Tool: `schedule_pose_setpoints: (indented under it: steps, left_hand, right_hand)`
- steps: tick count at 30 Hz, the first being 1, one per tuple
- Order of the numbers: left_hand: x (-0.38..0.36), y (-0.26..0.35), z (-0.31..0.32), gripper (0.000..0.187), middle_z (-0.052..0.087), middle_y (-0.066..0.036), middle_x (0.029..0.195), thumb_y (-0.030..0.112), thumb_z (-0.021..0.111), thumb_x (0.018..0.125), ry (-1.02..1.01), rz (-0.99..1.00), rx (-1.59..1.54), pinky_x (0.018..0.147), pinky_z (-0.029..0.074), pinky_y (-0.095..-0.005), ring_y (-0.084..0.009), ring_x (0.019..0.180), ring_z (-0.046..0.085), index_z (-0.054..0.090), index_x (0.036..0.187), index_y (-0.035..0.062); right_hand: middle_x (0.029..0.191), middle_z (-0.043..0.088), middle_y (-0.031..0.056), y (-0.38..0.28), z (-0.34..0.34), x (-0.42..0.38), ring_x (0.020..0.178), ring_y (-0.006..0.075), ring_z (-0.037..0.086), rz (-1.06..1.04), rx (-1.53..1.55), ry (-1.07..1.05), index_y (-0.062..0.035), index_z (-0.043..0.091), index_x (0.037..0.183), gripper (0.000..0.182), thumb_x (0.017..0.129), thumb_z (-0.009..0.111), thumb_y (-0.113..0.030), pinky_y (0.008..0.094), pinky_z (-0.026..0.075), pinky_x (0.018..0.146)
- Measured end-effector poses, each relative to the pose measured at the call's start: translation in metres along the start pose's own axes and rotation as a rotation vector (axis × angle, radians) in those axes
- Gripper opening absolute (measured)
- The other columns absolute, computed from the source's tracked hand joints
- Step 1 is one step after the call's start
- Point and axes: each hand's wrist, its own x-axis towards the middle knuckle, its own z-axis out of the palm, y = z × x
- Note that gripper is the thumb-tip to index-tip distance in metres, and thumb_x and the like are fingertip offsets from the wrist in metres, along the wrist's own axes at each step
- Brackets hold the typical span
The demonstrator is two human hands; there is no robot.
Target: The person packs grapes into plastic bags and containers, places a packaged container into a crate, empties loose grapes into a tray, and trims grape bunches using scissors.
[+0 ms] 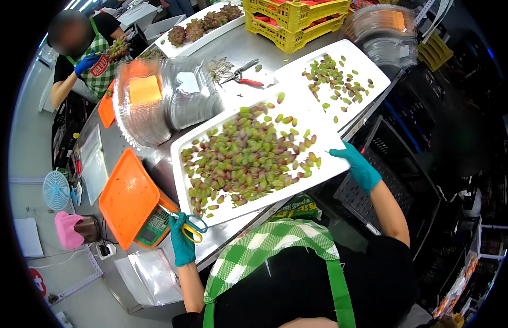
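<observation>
- The left hand (181, 244), in a teal glove, is gripping yellow-handled scissors (191, 226) shut-fisted
- The right hand (359, 165) is pinching the corner of a flat white tray (194, 139)
- Loose oval green-red grapes (248, 156) are covering that tray on the steel table (248, 46); two such trays are showing

Teal-gloved hands (359, 167), yellow scissors (192, 227), orange scale tray (128, 198), green-checked apron (270, 246)

The person wears 2 teal gloves, snug to the wrist, on the left hand (182, 244) and the right hand (359, 166); forearms are bare; a black short-sleeved top covers the torso; over it lies a green-and-white checked apron with plain bright green straps running down the chest
</observation>
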Motion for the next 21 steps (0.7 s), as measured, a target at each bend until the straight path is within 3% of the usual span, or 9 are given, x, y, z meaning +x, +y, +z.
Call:
schedule_pose_setpoints:
  steps: [3,7,8,10,14,16,18,19,21]
  left_hand:
    - [-0.003,0.005,0.027,0.014,0.052,0.001,0.077,0.005,0.054,0.078,-0.003,-0.001,-0.018,0.065,0.046,-0.0217,-0.0083,0.073,0.054,0.05,0.09,0.0093]
    - [-0.005,0.019,0.1,0.02,0.052,0.002,0.08,0.004,0.053,0.077,-0.176,-0.023,-0.004,0.065,0.047,-0.0219,-0.0087,0.074,0.054,0.048,0.096,0.0105]
    - [0.005,0.013,0.107,0.031,0.052,-0.004,0.095,0.005,0.053,0.076,-0.278,-0.047,0.025,0.078,0.044,-0.0249,-0.0118,0.083,0.052,0.044,0.105,0.0062]
    - [0.006,0.012,0.158,0.022,0.052,0.0,0.081,0.005,0.052,0.077,-0.329,-0.129,0.006,0.069,0.047,-0.023,-0.0105,0.075,0.054,0.046,0.097,0.0103]
    - [0.024,-0.01,0.248,0.021,0.052,-0.001,0.083,0.006,0.052,0.078,-0.608,-0.293,-0.011,0.07,0.047,-0.0236,-0.0106,0.078,0.055,0.046,0.098,0.0098]
    - [0.034,-0.025,0.296,0.02,0.053,-0.001,0.081,0.007,0.053,0.078,-0.776,-0.314,-0.027,0.069,0.047,-0.0234,-0.0106,0.077,0.055,0.046,0.097,0.0094]
    - [0.052,-0.052,0.34,0.019,0.054,-0.002,0.08,0.008,0.054,0.078,-0.901,-0.411,-0.062,0.068,0.048,-0.0233,-0.0114,0.075,0.056,0.048,0.096,0.0085]
    - [0.058,-0.071,0.361,0.017,0.055,-0.002,0.079,0.008,0.054,0.078,-0.909,-0.446,-0.1,0.067,0.048,-0.0231,-0.0116,0.074,0.056,0.05,0.094,0.0076]
    - [0.074,-0.119,0.396,0.012,0.056,-0.002,0.076,0.008,0.055,0.078,-0.906,-0.542,-0.181,0.063,0.049,-0.0229,-0.0124,0.07,0.057,0.053,0.089,0.0058]
  right_hand:
    - [0.101,0.058,0.0123,-0.004,-0.014,-0.048,0.087,0.0172,0.058,-0.047,0.038,0.128,0.0056,0.046,0.114,0.05,0.07,0.062,-0.014,0.0264,0.044,0.079]
    - [0.102,0.057,0.0111,-0.018,-0.031,-0.12,0.089,0.0171,0.056,-0.156,0.094,0.402,0.0039,0.047,0.113,0.054,0.067,0.062,-0.017,0.0262,0.043,0.08]
    - [0.099,0.058,0.0101,-0.022,-0.04,-0.134,0.087,0.0168,0.057,-0.202,0.113,0.473,0.003,0.049,0.112,0.051,0.067,0.062,-0.017,0.0261,0.042,0.08]
    - [0.097,0.058,0.009,-0.026,-0.079,-0.163,0.086,0.0169,0.057,-0.215,0.06,0.594,0.0021,0.051,0.11,0.049,0.066,0.062,-0.016,0.0265,0.043,0.079]
    - [0.093,0.059,0.0098,-0.076,-0.101,-0.223,0.083,0.0184,0.057,-0.267,0.111,0.957,0.0002,0.054,0.104,0.042,0.067,0.062,-0.017,0.0273,0.045,0.077]
    - [0.093,0.059,0.0099,-0.108,-0.111,-0.245,0.083,0.0186,0.058,-0.381,0.17,0.942,0.0001,0.056,0.1,0.037,0.068,0.062,-0.017,0.027,0.045,0.077]
    - [0.093,0.059,0.0095,-0.153,-0.1,-0.253,0.083,0.0184,0.058,-0.422,-0.012,0.967,0.0005,0.056,0.099,0.036,0.069,0.06,-0.02,0.0268,0.046,0.075]
    - [0.091,0.059,0.0108,-0.174,-0.096,-0.255,0.081,0.0185,0.058,-0.387,-0.106,1.076,0.0001,0.056,0.1,0.039,0.07,0.059,-0.025,0.0263,0.047,0.073]
    - [0.088,0.059,0.0125,-0.209,-0.108,-0.249,0.077,0.0183,0.059,-0.345,-0.19,1.042,-0.0021,0.056,0.099,0.042,0.069,0.059,-0.032,0.0261,0.048,0.068]
